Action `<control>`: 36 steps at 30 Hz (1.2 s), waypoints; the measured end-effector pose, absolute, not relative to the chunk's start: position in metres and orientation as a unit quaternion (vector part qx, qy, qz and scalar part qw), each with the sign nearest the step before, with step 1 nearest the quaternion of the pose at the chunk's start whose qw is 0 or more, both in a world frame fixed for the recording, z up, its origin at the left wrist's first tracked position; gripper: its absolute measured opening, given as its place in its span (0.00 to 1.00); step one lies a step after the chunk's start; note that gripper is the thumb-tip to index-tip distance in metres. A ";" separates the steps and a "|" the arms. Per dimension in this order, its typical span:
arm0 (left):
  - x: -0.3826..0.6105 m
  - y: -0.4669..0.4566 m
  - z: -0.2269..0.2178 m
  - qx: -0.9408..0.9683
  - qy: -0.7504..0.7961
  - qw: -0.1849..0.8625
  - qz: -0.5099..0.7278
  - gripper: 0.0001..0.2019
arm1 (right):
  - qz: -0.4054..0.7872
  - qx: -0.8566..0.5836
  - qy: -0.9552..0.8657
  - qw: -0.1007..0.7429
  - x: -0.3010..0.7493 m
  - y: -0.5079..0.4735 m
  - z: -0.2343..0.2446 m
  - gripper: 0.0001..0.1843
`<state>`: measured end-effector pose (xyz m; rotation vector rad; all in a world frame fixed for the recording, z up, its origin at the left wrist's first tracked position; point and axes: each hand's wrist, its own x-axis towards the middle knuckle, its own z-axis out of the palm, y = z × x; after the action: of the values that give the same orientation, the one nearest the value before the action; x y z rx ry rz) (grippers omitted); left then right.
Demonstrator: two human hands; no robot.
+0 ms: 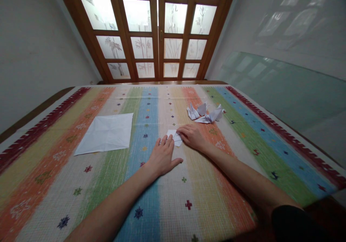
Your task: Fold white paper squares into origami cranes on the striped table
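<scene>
A small folded piece of white paper [177, 140] lies flat on the striped tablecloth, between my two hands. My left hand [163, 157] rests on its left side, fingers stretched forward and thumb held out to the right. At the upper right edge of the paper, the fingertips of my right hand [192, 135] are bent together and pressed down on it. Whether those fingertips pinch the edge or only press it against the cloth is hard to see. Part of the paper is hidden under the left fingers.
A flat white sheet with faint creases [105, 133] lies to the left. Beyond my right hand sit folded white paper cranes [207, 113]. The striped tablecloth [108, 184] covers the table. Wooden glazed doors [158, 33] stand behind it, and a glass panel [286, 90] leans along the right wall.
</scene>
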<state>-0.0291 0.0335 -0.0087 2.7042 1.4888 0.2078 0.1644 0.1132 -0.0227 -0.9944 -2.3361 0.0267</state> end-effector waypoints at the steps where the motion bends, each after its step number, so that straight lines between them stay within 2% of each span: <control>1: -0.030 0.034 -0.009 0.874 0.480 0.029 0.071 0.37 | 0.028 -0.386 -0.871 0.303 0.165 0.111 -0.021 0.08; 7: -0.033 0.039 -0.009 0.863 0.484 0.060 0.132 0.33 | 0.141 -0.385 -0.874 0.261 0.166 0.100 -0.015 0.05; 12: -0.037 0.047 -0.005 0.827 0.525 0.062 0.189 0.21 | 0.128 -0.343 -0.880 0.304 0.170 0.099 -0.021 0.06; 15: -0.039 0.048 -0.006 0.832 0.516 0.038 0.200 0.17 | 0.130 -0.335 -0.882 0.307 0.173 0.099 -0.022 0.06; 26: -0.037 0.052 -0.015 0.860 0.480 0.035 0.171 0.23 | 0.178 -0.317 -0.888 0.281 0.170 0.098 -0.020 0.07; 36: -0.042 0.054 -0.015 0.875 0.468 0.068 0.101 0.31 | 0.280 -0.484 -0.797 0.230 0.148 0.101 -0.005 0.06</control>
<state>-0.0421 0.0536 -0.0147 2.6362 1.4092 0.3041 0.1484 0.1009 -0.0054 -1.3317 -2.1918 0.7697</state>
